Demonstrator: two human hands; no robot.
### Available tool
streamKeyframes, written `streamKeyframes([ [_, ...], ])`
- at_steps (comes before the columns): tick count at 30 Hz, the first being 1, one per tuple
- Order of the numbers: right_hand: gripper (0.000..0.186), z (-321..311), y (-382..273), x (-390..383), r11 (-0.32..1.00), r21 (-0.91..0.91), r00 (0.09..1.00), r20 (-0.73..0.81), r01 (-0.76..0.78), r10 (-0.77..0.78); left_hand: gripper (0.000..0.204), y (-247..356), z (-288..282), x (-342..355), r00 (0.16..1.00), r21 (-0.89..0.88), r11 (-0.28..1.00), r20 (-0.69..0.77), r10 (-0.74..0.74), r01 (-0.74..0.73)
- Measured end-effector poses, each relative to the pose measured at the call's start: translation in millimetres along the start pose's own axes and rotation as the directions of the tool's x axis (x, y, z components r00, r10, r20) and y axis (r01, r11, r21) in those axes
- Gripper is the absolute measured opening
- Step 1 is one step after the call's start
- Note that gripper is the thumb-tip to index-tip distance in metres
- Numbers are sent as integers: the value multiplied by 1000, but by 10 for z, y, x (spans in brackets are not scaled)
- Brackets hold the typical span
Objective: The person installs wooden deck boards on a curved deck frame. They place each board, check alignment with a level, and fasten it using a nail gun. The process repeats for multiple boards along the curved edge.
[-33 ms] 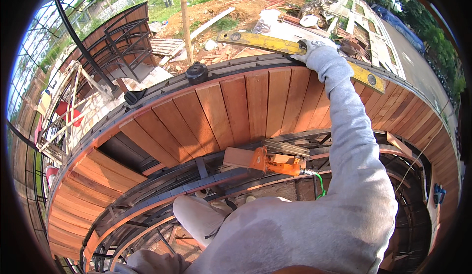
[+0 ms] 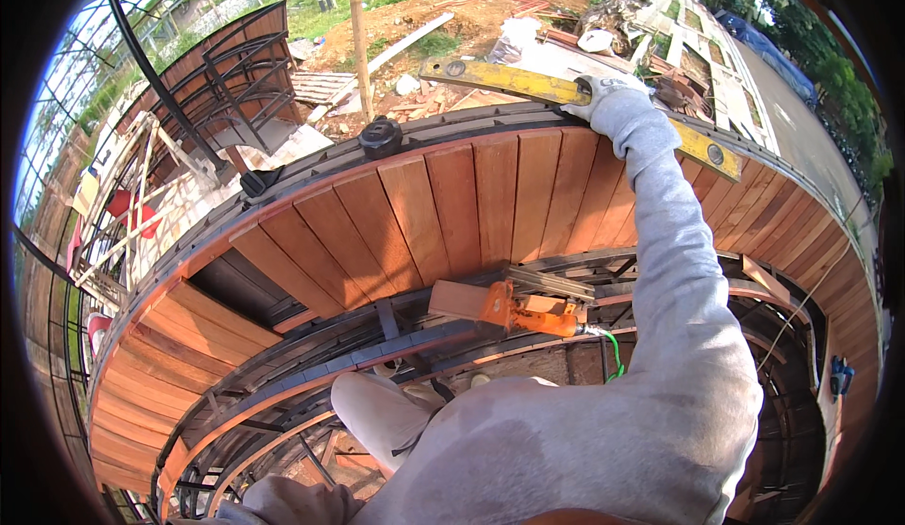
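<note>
My right hand [image 2: 611, 96], in a pale work glove, reaches far out over the curved wooden bench. Its fingers are wrapped round a long yellow spirit level [image 2: 509, 80]. The level lies along the far rim and slants down to the right, passing under my hand and wrist. Below it, reddish-brown slats [image 2: 448, 200] fan out side by side along the curve. Left of the level, a squat black round object [image 2: 380, 137] rests on the rim. My left hand is out of view; only a sleeve [image 2: 302, 501] shows at the lower edge.
An orange air tool [image 2: 533, 318] with a green hose [image 2: 617, 357] lies on the inner frame beside loose wood blocks. A gap [image 2: 240, 289] between slats exposes dark framing at left. Another black object [image 2: 259, 183] sits on the rim. Blue-handled pliers [image 2: 841, 374] are at far right.
The view has shifted very slightly. My right hand and the spirit level keep their places on the rim.
</note>
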State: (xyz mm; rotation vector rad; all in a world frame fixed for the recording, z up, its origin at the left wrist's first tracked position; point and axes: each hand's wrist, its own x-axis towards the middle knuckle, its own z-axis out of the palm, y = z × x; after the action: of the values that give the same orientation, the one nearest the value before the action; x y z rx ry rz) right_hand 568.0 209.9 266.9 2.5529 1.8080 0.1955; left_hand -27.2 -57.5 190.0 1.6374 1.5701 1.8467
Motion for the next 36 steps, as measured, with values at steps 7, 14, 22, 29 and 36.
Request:
streamKeyframes([
  [7, 80, -19, -118, 114, 999, -44, 1000, -3, 2, -3, 27, -216, -598, -147, 970, 131, 991, -244, 9, 23],
  [14, 73, 425, 483, 762, 966, -101, 952, -169, 240, -254, 27, -1333, -1512, -851, 798, 101, 935, -557, -230, 339],
  [22, 60, 721, 1449, 2366, 859, -333, 892, -98, 389, -442, 43, -3249, -1125, -3731, 301, 367, 97, -551, -778, 925],
  [29, 53, 892, 2141, 2593, 723, -598, 891, -34, 345, -454, 74, -3216, -502, -4059, -117, 568, -352, -409, -905, 744],
  [36, 51, 674, 2363, 2808, 657, -231, 663, -63, 717, -746, 86, -3760, -535, -4212, -142, 684, -429, -436, -889, 590],
])
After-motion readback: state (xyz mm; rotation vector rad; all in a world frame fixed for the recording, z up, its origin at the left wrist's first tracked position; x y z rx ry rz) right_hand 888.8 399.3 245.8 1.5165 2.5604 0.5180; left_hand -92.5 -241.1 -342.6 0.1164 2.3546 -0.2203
